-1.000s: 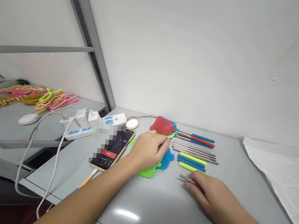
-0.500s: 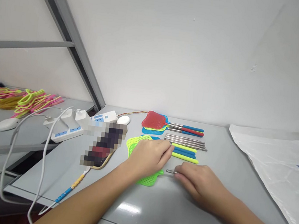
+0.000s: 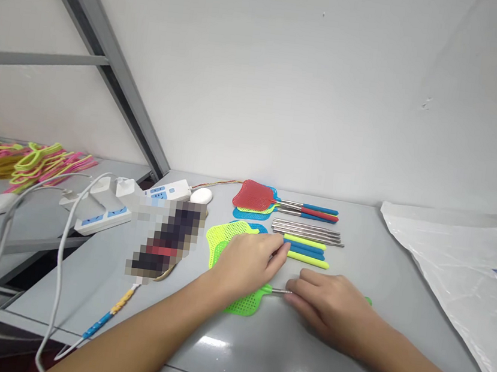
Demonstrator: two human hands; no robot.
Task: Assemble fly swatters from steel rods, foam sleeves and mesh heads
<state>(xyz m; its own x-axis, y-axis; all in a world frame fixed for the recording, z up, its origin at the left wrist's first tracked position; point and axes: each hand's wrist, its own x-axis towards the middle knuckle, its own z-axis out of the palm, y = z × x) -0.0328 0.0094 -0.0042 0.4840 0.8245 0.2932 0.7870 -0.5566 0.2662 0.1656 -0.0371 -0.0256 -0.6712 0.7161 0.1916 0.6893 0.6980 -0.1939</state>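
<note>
A green fly swatter head (image 3: 246,304) lies partly under my left hand (image 3: 250,262), its neck meeting a metal rod (image 3: 279,291). My right hand (image 3: 329,304) is closed around this rod's handle, whose green end (image 3: 369,301) peeks out behind the knuckles. My left hand's fingers are curled, and what they grip is hidden. Around that hand lie a yellow-green swatter head (image 3: 227,234), a blue one behind it (image 3: 261,228), and several yellow and blue handles (image 3: 308,250). Several bare metal rods (image 3: 308,232) are lined up just beyond.
Finished-looking swatters, a red one (image 3: 254,195) on top, are stacked near the wall. A blurred-out phone (image 3: 168,270) with a cable, power strips (image 3: 168,191) and a white oval device (image 3: 202,196) stand left. A plastic bag (image 3: 460,266) covers the right side.
The rod in my right hand has moved left, closing the gap to the green head's neck. A green handle end now shows behind that hand. My left hand stays in place.
</note>
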